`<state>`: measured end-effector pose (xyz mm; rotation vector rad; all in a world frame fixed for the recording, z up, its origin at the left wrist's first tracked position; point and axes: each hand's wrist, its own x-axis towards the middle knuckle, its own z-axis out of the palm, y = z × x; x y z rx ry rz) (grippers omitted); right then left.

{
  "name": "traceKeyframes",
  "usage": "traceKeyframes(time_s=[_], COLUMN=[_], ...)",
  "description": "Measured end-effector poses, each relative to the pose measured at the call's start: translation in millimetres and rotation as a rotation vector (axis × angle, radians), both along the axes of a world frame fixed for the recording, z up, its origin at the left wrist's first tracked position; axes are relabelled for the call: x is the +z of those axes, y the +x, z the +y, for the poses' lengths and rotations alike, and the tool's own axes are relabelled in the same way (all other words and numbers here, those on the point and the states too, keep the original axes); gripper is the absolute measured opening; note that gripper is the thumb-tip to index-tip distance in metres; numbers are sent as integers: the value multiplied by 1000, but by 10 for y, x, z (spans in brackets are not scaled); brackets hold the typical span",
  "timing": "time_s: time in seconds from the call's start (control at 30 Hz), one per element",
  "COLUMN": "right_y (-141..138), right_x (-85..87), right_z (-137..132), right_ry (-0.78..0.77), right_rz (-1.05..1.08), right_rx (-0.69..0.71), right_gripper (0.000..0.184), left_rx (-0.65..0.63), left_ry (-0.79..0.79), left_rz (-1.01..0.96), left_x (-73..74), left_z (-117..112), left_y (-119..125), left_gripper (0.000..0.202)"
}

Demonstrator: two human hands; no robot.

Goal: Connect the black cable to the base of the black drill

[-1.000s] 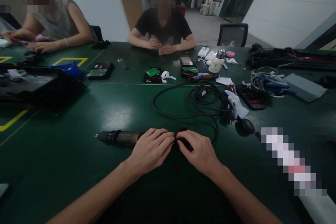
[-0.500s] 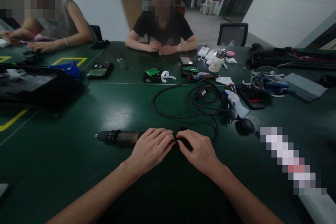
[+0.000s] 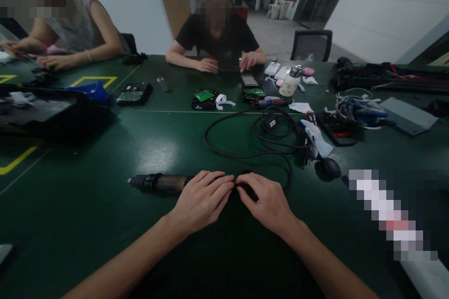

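Note:
A dark cylindrical power tool (image 3: 159, 182) lies on the green table (image 3: 87, 205), its tip pointing left. My left hand (image 3: 202, 199) rests over its rear end with fingers curled down on it. My right hand (image 3: 266, 201) sits just to the right, fingertips pinched together against the left hand's fingertips on a small black part (image 3: 245, 188) at the tool's end, where the black cord (image 3: 245, 149) joins. What the fingers pinch is mostly hidden.
The cord loops across the table's middle to a plug (image 3: 315, 142) and a black mouse (image 3: 331, 167). Circuit boards (image 3: 204, 98), a small bottle (image 3: 291, 83) and cables (image 3: 358, 110) lie farther back. Two other people sit at the far side. A black tray (image 3: 45, 114) is at left.
My hands have stayed in place on the tool. The person opposite has moved their hands apart on the table.

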<state>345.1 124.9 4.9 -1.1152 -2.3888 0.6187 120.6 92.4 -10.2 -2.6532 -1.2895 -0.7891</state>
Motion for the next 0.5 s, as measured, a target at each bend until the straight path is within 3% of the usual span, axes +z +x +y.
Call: traceKeyframes(time_s=[0.1,0.27,0.4,0.5], right_y=[3,1,-2,-2], right_x=[-6,4,7,1], right_z=[4,7,5,2], right_ry=[-9,-16,-9,-13], right_rz=[-7,7,3,-1], right_rx=[-2,6,2,-2], right_gripper=[15,15,15,15], left_rx=[25,6,21,23], left_ry=[-5,-2,11,4], left_rz=[-25,30,24,28], left_x=[-2,5,-1,5], left_z=[4,10,17,20], left_y=[2,5,4,6], left_gripper=[13,26,15,18])
